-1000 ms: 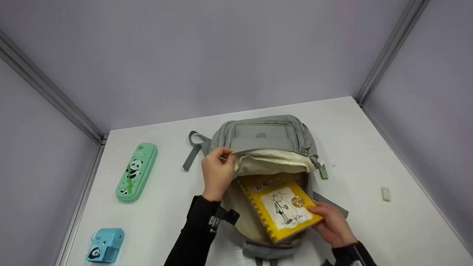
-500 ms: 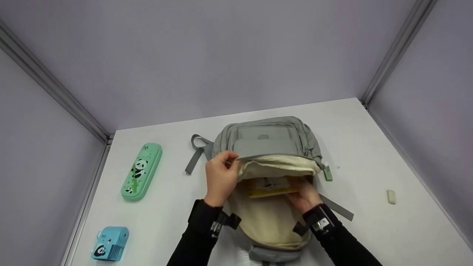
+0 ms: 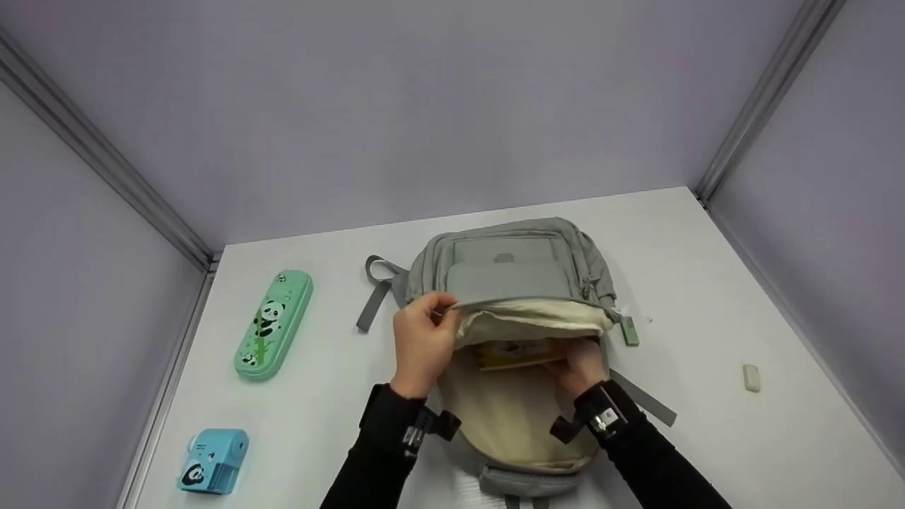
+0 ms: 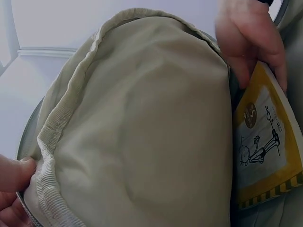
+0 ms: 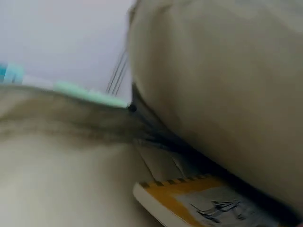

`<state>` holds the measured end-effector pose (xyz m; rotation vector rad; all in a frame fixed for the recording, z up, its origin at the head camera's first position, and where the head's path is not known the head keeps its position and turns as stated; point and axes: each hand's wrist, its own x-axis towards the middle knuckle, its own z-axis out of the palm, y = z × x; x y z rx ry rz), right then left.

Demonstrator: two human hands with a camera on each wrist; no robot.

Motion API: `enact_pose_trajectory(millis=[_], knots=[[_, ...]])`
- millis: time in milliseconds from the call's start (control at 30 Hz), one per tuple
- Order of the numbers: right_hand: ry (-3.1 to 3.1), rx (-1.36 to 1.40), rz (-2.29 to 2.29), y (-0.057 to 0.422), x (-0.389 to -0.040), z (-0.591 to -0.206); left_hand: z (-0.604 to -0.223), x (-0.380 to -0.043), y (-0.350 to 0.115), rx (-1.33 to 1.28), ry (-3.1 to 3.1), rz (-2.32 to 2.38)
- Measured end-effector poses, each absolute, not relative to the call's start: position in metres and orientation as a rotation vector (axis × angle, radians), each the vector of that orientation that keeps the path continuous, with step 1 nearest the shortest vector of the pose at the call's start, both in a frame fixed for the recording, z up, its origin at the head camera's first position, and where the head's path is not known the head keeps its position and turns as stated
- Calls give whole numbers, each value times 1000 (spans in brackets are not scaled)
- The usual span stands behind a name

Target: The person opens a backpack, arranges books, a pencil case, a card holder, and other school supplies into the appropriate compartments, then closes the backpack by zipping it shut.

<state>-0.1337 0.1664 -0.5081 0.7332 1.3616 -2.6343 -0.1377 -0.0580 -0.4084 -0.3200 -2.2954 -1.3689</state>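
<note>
A grey backpack (image 3: pixel 505 279) lies on its back, its main compartment unzipped and showing a cream lining. My left hand (image 3: pixel 422 346) pinches the edge of the front panel at the left and holds it up. Inside the opening, my right hand (image 3: pixel 584 369) grips a yellow comic book (image 3: pixel 515 355) by its near right end; the panel hides part of both. In the left wrist view the book's cover (image 4: pixel 262 142) with a line-drawn figure shows beside the lining. The right wrist view catches the book's corner (image 5: pixel 180 201) between the lining walls.
A green panda pencil case (image 3: pixel 274 325) and a blue pencil sharpener (image 3: pixel 213 461) lie to the left on the white table (image 3: pixel 332 396). To the right is a small whitish eraser-like block (image 3: pixel 751 378). A green tag (image 3: pixel 629 331) and grey straps stick out beside the backpack.
My right hand has moved up and inward, sliding the yellow comic book under the front panel and deeper into the backpack. My left hand keeps hold of the panel edge.
</note>
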Motion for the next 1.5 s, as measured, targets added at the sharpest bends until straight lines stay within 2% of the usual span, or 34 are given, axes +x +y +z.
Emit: enact_pose_trajectory(millis=[167,400,567,667,867,1000,1333,1500], knots=[[1980,593,-2424,168,-120,-494,-414,-136,-61,-323,-2295,-1368],[2581,560,-1945,187,-77,-480,-438,-119,-69,-447,-2188,-1193],[2944,595,-1879,189,-53,-483,-467,-95,-71,-581,-2067,-1022],[3081,508,-1899,187,-44,-485,-482,-79,-72,-625,-2052,-1015],[3171,208,-1940,180,-34,-490,-512,-47,-76,-682,-2181,-1028],[3093,190,-1881,178,-33,-490,-530,-35,-81,-760,-2308,-1039],[2909,143,-1514,181,-33,-500,-551,-33,-90,-1043,-2354,-910],[2876,94,-1380,180,-32,-506,-548,-42,-97,-970,-2400,-1145]])
